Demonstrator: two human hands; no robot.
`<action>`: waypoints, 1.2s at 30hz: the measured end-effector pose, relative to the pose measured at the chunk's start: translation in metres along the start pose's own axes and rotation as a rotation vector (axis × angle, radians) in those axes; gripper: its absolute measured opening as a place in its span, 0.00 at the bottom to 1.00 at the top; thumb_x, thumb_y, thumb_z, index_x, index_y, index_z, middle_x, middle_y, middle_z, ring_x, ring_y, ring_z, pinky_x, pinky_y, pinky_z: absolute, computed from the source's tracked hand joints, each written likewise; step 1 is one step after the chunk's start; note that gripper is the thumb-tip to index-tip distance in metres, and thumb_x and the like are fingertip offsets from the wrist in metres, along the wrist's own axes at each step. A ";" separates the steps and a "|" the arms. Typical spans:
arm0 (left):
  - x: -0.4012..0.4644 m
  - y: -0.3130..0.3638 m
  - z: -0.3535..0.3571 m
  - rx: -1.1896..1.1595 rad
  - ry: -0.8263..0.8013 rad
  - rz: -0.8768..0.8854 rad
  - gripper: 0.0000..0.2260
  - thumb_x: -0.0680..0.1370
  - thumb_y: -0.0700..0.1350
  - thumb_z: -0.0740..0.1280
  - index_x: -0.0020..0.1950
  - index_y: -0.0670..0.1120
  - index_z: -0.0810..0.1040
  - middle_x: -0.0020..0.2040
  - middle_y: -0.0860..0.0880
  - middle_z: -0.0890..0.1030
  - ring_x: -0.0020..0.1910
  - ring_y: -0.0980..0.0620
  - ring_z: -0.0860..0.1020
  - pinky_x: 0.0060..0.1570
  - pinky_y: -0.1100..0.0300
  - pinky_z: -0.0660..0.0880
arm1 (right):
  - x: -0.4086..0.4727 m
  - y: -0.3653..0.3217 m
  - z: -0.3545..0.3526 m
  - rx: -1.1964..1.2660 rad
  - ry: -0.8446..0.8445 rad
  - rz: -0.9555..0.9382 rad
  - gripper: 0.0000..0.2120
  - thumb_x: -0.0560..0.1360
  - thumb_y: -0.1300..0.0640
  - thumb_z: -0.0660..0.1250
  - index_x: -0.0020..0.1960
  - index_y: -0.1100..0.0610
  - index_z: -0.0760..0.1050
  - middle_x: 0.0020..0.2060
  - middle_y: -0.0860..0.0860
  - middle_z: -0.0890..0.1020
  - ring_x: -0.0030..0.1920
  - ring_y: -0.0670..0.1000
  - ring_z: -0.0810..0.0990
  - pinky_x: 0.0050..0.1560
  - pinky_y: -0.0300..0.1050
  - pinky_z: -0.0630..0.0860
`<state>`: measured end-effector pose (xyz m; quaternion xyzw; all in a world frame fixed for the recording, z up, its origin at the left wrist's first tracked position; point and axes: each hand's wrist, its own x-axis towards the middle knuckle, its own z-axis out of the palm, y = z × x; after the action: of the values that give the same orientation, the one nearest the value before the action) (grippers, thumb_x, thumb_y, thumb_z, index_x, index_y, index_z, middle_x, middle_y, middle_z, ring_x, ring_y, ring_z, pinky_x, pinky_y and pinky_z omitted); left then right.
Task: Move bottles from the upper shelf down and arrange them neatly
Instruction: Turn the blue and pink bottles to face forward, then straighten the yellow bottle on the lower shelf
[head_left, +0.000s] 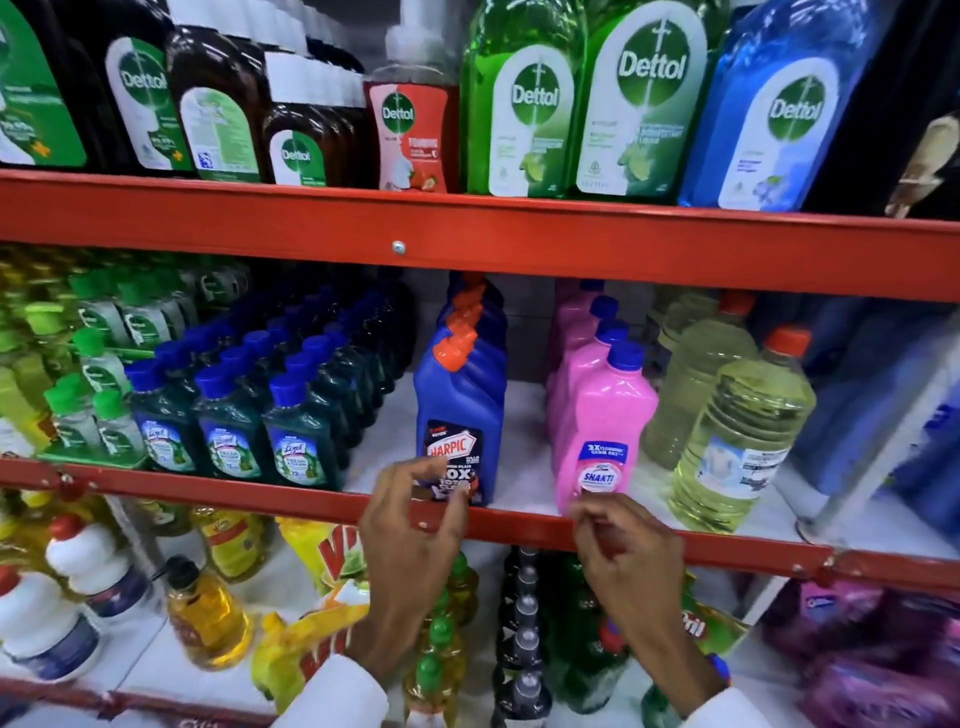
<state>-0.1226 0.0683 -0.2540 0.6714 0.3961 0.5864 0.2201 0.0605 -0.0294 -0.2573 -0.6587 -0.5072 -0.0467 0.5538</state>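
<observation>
Two hands reach to the front lip of a red middle shelf (519, 525). The left hand (415, 525), fingers loosely curled, holds nothing, just before a blue Harpic bottle (460, 410). The right hand (623, 545), half open and empty, sits below a pink Shakti bottle (602, 421). Dettol bottles (524, 104) line the shelf above.

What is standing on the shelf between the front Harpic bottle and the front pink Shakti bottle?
Nothing: in the head view, only bare white shelf separates the Harpic bottle from the Shakti bottle.
</observation>
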 end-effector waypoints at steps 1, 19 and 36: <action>-0.006 0.008 0.010 -0.026 -0.047 0.017 0.10 0.72 0.41 0.78 0.51 0.49 0.82 0.48 0.53 0.85 0.49 0.61 0.81 0.51 0.72 0.76 | -0.001 0.004 -0.011 -0.022 0.058 -0.003 0.06 0.69 0.61 0.69 0.42 0.53 0.84 0.41 0.45 0.86 0.42 0.41 0.83 0.49 0.28 0.76; 0.009 0.021 0.094 0.108 -0.582 0.010 0.13 0.74 0.48 0.76 0.58 0.48 0.83 0.52 0.52 0.88 0.49 0.60 0.85 0.55 0.57 0.83 | 0.049 0.067 -0.039 -0.027 -0.389 0.131 0.17 0.74 0.58 0.73 0.62 0.54 0.79 0.51 0.48 0.87 0.50 0.43 0.85 0.56 0.42 0.82; -0.049 0.075 0.118 -0.045 -0.194 0.257 0.06 0.72 0.46 0.77 0.40 0.46 0.82 0.39 0.55 0.83 0.39 0.61 0.79 0.47 0.76 0.72 | 0.030 0.075 -0.136 0.000 0.010 0.278 0.14 0.68 0.69 0.72 0.37 0.50 0.84 0.33 0.38 0.85 0.36 0.39 0.84 0.42 0.27 0.76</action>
<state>0.0115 0.0056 -0.2527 0.7650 0.2705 0.5508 0.1955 0.1973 -0.1069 -0.2380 -0.7225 -0.4080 0.0270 0.5575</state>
